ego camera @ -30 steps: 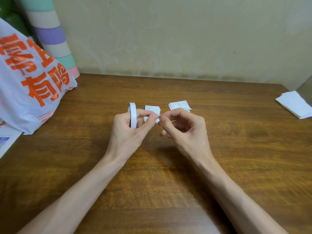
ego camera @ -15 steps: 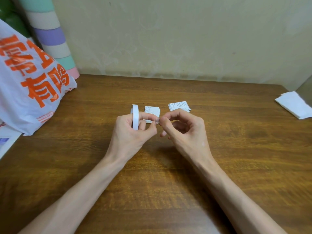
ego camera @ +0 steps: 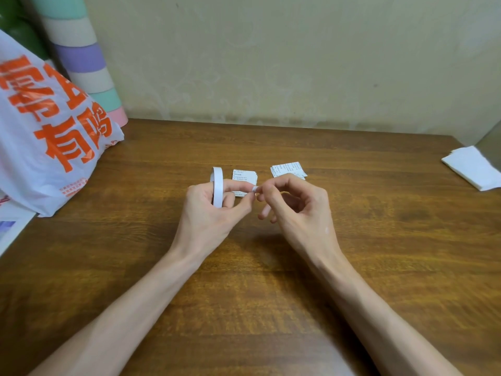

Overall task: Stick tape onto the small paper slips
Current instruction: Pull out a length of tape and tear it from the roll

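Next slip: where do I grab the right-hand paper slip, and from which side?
Pinch the right-hand paper slip at its far right corner, coming from the right. It lies flat on the table, so probably only a bare corner lifts; its near edge is behind the right hand.

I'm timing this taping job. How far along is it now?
Done: nothing visible; neither the left pile nor the right pile of slips shows tape, though they are small in view. In hand: the left hand holds the tape roll while the right hand pinches its free end. Remaining: pulling off a piece and sticking it onto the slips.
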`<state>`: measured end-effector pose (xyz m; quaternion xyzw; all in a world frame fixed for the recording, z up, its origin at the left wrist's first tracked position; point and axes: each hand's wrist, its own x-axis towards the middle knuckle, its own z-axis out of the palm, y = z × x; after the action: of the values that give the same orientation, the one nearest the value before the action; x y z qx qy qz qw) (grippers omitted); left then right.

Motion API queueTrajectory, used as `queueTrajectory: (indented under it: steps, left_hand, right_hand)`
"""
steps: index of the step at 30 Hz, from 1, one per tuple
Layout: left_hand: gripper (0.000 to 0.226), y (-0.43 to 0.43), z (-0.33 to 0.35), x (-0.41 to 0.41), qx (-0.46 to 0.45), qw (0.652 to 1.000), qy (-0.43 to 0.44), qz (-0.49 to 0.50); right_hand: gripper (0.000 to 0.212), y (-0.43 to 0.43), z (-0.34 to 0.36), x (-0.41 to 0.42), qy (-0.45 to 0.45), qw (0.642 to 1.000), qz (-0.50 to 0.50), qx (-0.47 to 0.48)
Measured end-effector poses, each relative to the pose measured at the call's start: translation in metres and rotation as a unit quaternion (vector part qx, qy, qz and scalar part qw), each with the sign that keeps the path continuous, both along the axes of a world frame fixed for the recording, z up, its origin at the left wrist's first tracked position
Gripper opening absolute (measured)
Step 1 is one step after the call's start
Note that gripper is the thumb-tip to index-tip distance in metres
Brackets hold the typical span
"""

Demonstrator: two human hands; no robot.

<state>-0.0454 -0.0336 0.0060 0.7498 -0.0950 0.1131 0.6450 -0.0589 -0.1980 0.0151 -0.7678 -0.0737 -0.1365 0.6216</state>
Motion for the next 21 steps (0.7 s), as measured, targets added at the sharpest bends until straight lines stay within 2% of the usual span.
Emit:
queueTrajectory:
  steps: [8, 21]
  left_hand:
    - [0.009, -0.0003, 0.0012, 0.0001, -0.013, 1.0, -0.008, -0.002]
    - [0.018, -0.0012, 0.0012, 0.0004, 0.004, 1.0, -0.008, 0.008]
  right_hand:
    - [0.019, 0.0018, -0.0004, -0.0003, 0.0, 1.0, -0.003, -0.003]
    - [0.011, 0.0013, -0.0026, 0.0015, -0.022, 0.999, -0.009, -0.023]
